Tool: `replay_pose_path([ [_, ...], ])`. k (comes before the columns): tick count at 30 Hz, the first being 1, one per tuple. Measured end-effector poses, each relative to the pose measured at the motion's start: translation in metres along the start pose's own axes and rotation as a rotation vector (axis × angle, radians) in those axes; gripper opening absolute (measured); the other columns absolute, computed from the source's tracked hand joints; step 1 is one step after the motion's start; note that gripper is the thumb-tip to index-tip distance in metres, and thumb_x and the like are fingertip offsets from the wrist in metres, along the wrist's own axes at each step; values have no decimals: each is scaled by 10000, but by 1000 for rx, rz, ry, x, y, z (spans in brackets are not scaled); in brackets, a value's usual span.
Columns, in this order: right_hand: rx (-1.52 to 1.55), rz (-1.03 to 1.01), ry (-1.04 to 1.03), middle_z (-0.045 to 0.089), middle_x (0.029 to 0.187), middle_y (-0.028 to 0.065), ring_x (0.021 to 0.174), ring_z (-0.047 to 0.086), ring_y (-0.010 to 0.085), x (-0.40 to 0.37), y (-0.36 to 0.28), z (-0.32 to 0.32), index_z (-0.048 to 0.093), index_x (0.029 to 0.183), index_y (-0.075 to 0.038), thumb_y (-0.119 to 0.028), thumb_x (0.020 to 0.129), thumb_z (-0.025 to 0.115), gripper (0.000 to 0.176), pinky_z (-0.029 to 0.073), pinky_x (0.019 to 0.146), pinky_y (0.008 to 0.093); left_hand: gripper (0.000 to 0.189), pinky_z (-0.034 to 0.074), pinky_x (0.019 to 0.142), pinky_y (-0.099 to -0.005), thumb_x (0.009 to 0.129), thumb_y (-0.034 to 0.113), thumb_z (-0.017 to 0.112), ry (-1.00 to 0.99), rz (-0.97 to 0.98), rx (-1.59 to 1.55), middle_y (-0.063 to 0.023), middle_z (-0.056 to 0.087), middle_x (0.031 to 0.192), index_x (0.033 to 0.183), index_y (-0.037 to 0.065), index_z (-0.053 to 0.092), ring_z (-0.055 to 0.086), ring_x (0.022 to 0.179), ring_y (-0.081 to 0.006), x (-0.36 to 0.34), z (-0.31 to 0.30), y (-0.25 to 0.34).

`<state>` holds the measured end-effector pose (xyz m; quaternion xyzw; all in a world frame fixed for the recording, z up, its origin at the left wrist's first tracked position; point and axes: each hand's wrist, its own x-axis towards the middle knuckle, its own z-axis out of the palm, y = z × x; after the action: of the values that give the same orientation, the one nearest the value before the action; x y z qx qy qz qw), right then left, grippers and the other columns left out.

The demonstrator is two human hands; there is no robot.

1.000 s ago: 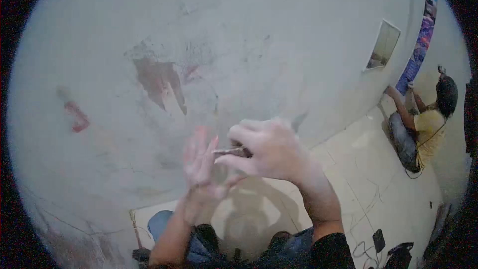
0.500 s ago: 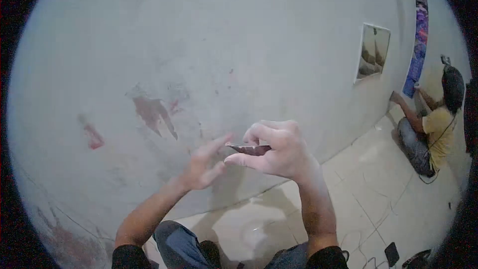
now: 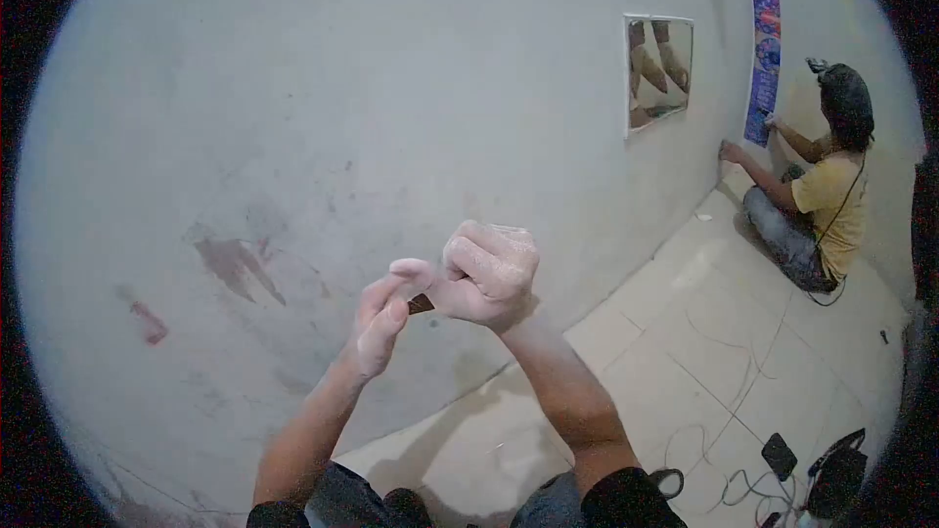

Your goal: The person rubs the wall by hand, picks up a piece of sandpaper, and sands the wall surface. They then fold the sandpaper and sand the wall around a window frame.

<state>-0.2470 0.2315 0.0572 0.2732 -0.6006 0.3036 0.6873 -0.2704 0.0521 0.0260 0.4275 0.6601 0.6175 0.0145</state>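
Both of my hands are raised in front of the wall, close together and coated in white dust. A small dark brown folded piece of sandpaper shows between them, mostly hidden by fingers. My left hand is closed on its left side, thumb and fingers pinching it. My right hand is curled into a fist, its thumb side against the left fingertips and the sandpaper's right end. The pale wall behind bears a brown scraped patch and a reddish mark, left of my hands.
A mirror hangs on the wall at right. Beyond it, a person in a yellow shirt sits on the tiled floor by a colourful strip. Cables and a dark flat object lie on the floor at lower right.
My left hand has closed on the sandpaper, and my right fingers have curled in, covering most of it. The view has turned right, so the wall marks and mirror sit further left.
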Motion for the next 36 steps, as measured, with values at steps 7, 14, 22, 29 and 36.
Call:
replay_pose_path([
  [7,735,328,-218,490,650,40,537,479,120,-3,-9,17,519,653,-70,-461,775,787,489,365,474,270,446,334,552,-248,927,515,537,609,-277,-311,29,427,690,702,148,420,397,604,-83,36,13,53],
  [14,1012,313,-166,524,1226,205,1018,586,330,0,-46,42,492,1185,-9,-574,763,735,746,479,887,390,474,325,511,-286,926,569,453,755,-72,-701,-6,438,681,715,148,400,430,597,-148,59,-30,70],
  [22,954,515,-713,414,1350,323,1235,440,411,0,-47,43,239,1390,87,-541,809,682,963,358,1039,425,566,315,470,-239,1011,523,263,857,208,-150,-27,449,648,752,64,470,420,581,-110,48,-95,20],
  [29,719,383,-500,312,1485,300,1304,403,444,-23,-61,50,214,1470,86,-254,912,561,740,332,1090,461,569,280,530,-210,1018,531,249,884,228,-290,-29,442,758,852,47,497,345,598,-95,47,-56,29],
  [36,433,423,-597,300,1493,288,1339,361,442,-10,-55,19,221,1466,84,-229,995,407,596,304,1121,450,537,344,663,-269,1036,452,238,699,337,-278,-51,477,754,820,36,501,414,711,-149,70,1,29],
])
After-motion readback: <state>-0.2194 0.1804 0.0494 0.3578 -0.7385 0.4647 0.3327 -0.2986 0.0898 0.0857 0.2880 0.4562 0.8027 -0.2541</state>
